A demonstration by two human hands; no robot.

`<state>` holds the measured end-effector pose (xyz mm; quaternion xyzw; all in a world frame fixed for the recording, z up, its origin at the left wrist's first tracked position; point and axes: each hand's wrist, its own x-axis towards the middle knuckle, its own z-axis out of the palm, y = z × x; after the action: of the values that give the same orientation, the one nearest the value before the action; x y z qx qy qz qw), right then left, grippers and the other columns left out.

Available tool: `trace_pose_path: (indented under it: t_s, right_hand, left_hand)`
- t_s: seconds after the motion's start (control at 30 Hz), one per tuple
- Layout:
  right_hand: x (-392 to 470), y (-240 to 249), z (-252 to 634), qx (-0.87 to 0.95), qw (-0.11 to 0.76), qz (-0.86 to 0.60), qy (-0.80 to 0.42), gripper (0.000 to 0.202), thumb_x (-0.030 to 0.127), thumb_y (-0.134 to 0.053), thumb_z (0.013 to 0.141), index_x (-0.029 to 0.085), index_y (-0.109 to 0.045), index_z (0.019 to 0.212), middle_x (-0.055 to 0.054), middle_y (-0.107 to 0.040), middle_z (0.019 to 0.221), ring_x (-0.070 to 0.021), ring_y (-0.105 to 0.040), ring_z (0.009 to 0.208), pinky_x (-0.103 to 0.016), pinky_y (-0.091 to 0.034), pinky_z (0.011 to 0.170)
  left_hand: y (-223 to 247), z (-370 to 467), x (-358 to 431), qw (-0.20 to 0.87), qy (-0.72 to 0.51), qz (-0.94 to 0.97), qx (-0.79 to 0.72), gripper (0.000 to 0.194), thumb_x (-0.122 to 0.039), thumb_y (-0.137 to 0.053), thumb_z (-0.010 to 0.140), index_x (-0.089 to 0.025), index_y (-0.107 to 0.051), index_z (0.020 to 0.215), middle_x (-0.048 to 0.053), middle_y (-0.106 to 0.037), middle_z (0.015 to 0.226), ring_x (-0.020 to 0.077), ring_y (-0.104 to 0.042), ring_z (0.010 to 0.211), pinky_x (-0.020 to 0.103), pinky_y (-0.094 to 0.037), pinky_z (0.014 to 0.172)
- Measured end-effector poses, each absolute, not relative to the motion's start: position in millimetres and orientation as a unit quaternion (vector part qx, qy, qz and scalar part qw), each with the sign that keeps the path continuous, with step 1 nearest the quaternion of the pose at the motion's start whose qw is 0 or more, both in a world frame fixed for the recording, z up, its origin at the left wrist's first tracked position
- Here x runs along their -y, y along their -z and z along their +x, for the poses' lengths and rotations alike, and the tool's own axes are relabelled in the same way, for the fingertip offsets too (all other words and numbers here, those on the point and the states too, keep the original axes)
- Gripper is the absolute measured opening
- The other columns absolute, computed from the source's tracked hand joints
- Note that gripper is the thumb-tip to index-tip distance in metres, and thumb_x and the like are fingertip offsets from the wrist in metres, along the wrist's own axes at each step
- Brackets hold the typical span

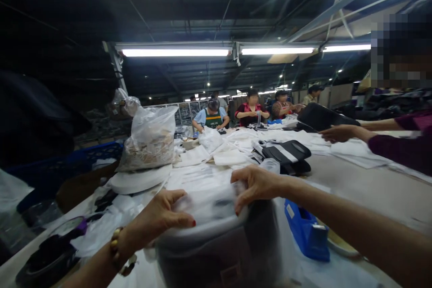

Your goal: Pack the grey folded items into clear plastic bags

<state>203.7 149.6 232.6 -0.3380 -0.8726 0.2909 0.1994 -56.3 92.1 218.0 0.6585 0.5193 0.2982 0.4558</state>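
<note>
A black bag (216,256) with a clear plastic cover stands on the table close in front of me, smeared by motion. Across its top lies a translucent white sheet of plastic (209,204) with a dark print. My left hand (167,213), with a beaded bracelet at the wrist, pinches this plastic at the left end. At the right end my right hand (251,184) grips it between thumb and fingers. The exact hold of the fingertips is blurred. A blue tape dispenser (307,231) stands right of the bag, under my right forearm.
Beyond the bag lie white sheets (232,157) and stacked black cases (286,153) with a white band. A full plastic sack (151,144) stands at left. At right a co-worker's hand (339,132) holds a black piece (324,117). Several people work across the table.
</note>
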Motion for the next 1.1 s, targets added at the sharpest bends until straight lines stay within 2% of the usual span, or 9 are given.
trace_pose_path:
  t_s: [0.13,0.27,0.4,0.57,0.7,0.77,0.93,1.1]
  right_hand:
    - [-139.6,-243.1,211.1,0.856,0.138,-0.333,-0.372,0.047,0.039,-0.082,0.045,0.017,-0.057,0.077,0.008,-0.053,0.060,-0.0074,-0.045,0.055,-0.016,-0.030,0.045]
    - [-133.4,-241.3,215.1,0.829,0.124,-0.329,-0.434,0.034,0.036,-0.079,0.052,0.016,-0.058,0.069,0.007,-0.052,0.055,-0.0085,-0.047,0.053,-0.017,-0.030,0.044]
    - [-136.8,-232.6,218.8,0.862,0.166,-0.312,-0.362,0.031,0.042,-0.074,0.062,0.013,-0.064,0.063,0.006,-0.049,0.051,-0.0085,-0.046,0.054,-0.018,-0.032,0.048]
    - [-139.0,-235.1,221.6,0.909,0.117,-0.276,-0.290,0.026,0.040,-0.065,0.075,0.014,-0.070,0.076,0.006,-0.049,0.055,-0.0069,-0.043,0.055,-0.018,-0.030,0.050]
    - [-134.5,-244.5,218.6,0.907,0.080,-0.309,-0.273,0.026,0.038,-0.066,0.075,0.013,-0.068,0.071,0.008,-0.042,0.050,-0.0057,-0.037,0.051,-0.018,-0.024,0.043]
    - [-133.1,-246.8,217.9,0.901,0.077,-0.326,-0.275,0.028,0.041,-0.066,0.073,0.013,-0.068,0.073,0.008,-0.044,0.051,-0.0056,-0.037,0.050,-0.018,-0.024,0.043]
    - [-134.3,-242.3,222.1,0.873,0.109,-0.322,-0.349,0.031,0.042,-0.071,0.065,0.014,-0.068,0.077,0.006,-0.055,0.059,-0.0085,-0.046,0.058,-0.018,-0.031,0.048]
    - [-136.0,-235.3,223.2,0.876,0.145,-0.277,-0.366,0.026,0.037,-0.072,0.065,0.014,-0.068,0.076,0.003,-0.061,0.065,-0.0117,-0.054,0.065,-0.019,-0.038,0.057]
  left_hand:
    - [-217.0,-58.2,-88.7,0.543,-0.296,0.615,-0.489,0.036,-0.027,-0.079,0.046,-0.013,-0.067,0.078,-0.001,-0.065,0.066,0.0113,-0.054,0.057,0.018,-0.039,0.052]
    - [-214.5,-59.8,-86.3,0.571,-0.286,0.601,-0.481,0.036,-0.022,-0.078,0.044,-0.012,-0.070,0.078,-0.001,-0.064,0.062,0.0091,-0.051,0.052,0.017,-0.036,0.048]
    - [-211.6,-60.2,-90.1,0.571,-0.289,0.604,-0.475,0.035,-0.026,-0.079,0.048,-0.013,-0.071,0.079,-0.001,-0.064,0.063,0.0086,-0.050,0.053,0.016,-0.036,0.048]
    - [-208.4,-62.6,-98.6,0.558,-0.278,0.618,-0.478,0.038,-0.034,-0.080,0.050,-0.013,-0.070,0.080,0.000,-0.063,0.063,0.0097,-0.052,0.055,0.017,-0.038,0.050]
    - [-210.5,-63.3,-100.5,0.519,-0.272,0.640,-0.497,0.035,-0.036,-0.079,0.053,-0.013,-0.069,0.077,-0.001,-0.062,0.062,0.0091,-0.050,0.055,0.017,-0.037,0.050]
    - [-214.2,-62.4,-98.5,0.510,-0.270,0.645,-0.501,0.034,-0.036,-0.078,0.054,-0.013,-0.068,0.076,-0.001,-0.061,0.062,0.0093,-0.049,0.055,0.017,-0.038,0.051]
    - [-223.7,-59.3,-91.2,0.551,-0.241,0.644,-0.472,0.047,-0.024,-0.081,0.044,-0.015,-0.068,0.088,-0.001,-0.066,0.073,0.0135,-0.055,0.066,0.019,-0.041,0.056]
    - [-221.9,-61.0,-85.5,0.550,-0.234,0.650,-0.470,0.034,-0.027,-0.077,0.054,-0.013,-0.069,0.084,-0.001,-0.065,0.068,0.0101,-0.052,0.059,0.017,-0.040,0.055]
